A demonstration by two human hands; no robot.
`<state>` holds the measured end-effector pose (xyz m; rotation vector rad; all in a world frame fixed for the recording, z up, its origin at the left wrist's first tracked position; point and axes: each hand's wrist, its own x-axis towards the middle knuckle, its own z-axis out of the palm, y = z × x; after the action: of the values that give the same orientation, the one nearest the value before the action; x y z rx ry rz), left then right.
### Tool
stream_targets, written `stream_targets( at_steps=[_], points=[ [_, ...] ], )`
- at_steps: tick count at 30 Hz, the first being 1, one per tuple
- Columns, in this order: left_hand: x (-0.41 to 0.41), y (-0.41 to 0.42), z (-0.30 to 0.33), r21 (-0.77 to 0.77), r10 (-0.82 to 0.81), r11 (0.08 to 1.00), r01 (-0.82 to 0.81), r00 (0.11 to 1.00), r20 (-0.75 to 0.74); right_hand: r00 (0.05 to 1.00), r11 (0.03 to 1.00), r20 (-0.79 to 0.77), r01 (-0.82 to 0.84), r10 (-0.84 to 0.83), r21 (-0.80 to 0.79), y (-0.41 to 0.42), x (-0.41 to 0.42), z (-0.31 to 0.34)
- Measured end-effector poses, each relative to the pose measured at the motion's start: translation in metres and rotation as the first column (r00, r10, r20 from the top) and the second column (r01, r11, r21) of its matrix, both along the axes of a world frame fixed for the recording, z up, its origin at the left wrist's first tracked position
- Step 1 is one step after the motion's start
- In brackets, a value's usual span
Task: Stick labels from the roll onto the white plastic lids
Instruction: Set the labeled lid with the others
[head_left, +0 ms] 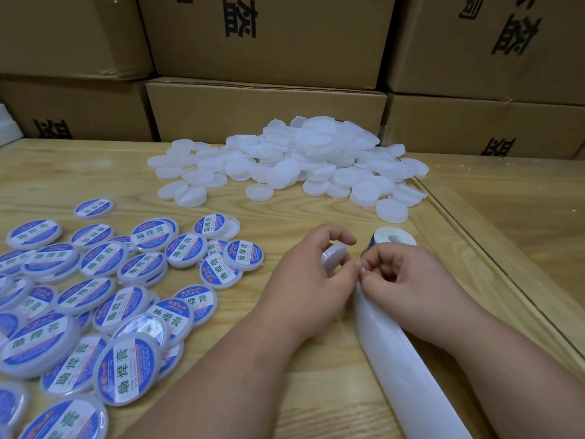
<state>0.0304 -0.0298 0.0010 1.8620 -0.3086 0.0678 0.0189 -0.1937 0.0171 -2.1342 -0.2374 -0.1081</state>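
While the left hand (304,280) is curling around a blank white plastic lid (334,258), fingers clamped on its rim, the right hand (408,277) is pinching its thumb and fingertips together at the edge of the backing strip (402,365); whether a label is in that pinch cannot be told. Both hands are meeting just in front of the label roll (394,240), which is standing on the wooden table (253,359). Trailing from the roll toward the person, the empty white strip is running under the right wrist. Behind the roll, a heap of unlabelled lids (300,166) is lying near the cardboard boxes (266,109). Left of the roll, well apart, finished lids with blue labels (95,299) are lying spread out, many overlapping.
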Motion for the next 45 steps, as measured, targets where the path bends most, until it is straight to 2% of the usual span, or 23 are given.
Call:
stream_targets(
  at_steps=[11, 26, 31, 35, 39, 43, 45],
  points=[
    [0.001, 0.000, 0.000, 0.024, 0.024, 0.999, -0.024, 1.000, 0.013, 1.000, 1.000, 0.006, 0.000, 0.000, -0.024, -0.001, 0.000, 0.000],
    [0.003, 0.000, -0.002, 0.065, 0.060, 0.996, -0.062, 0.998, 0.030, 0.999, 0.999, -0.037, -0.034, 0.035, 0.041, 0.000, 0.000, 0.002],
    [0.004, -0.001, -0.002, 0.016, 0.094, 0.995, -0.095, 0.995, 0.018, 0.999, 0.995, -0.038, -0.023, 0.027, 0.098, 0.001, -0.001, 0.002],
    [0.006, 0.000, 0.000, -0.050, 0.223, 0.974, -0.222, 0.975, 0.003, 0.999, 0.989, -0.042, -0.011, 0.017, 0.150, 0.000, -0.001, 0.005],
    [0.007, 0.002, 0.003, -0.180, 0.307, 0.933, -0.312, 0.950, -0.059, 0.999, 0.978, -0.050, 0.023, -0.013, 0.207, -0.001, -0.002, 0.008],
    [0.007, 0.006, 0.008, -0.298, 0.299, 0.897, -0.328, 0.944, -0.140, 0.999, 0.966, -0.008, 0.037, -0.036, 0.255, -0.001, 0.000, 0.006],
    [0.007, 0.008, 0.008, -0.316, 0.288, 0.892, -0.323, 0.945, -0.154, 0.996, 0.967, 0.071, 0.041, -0.060, 0.250, 0.000, 0.000, 0.004]
  ],
)
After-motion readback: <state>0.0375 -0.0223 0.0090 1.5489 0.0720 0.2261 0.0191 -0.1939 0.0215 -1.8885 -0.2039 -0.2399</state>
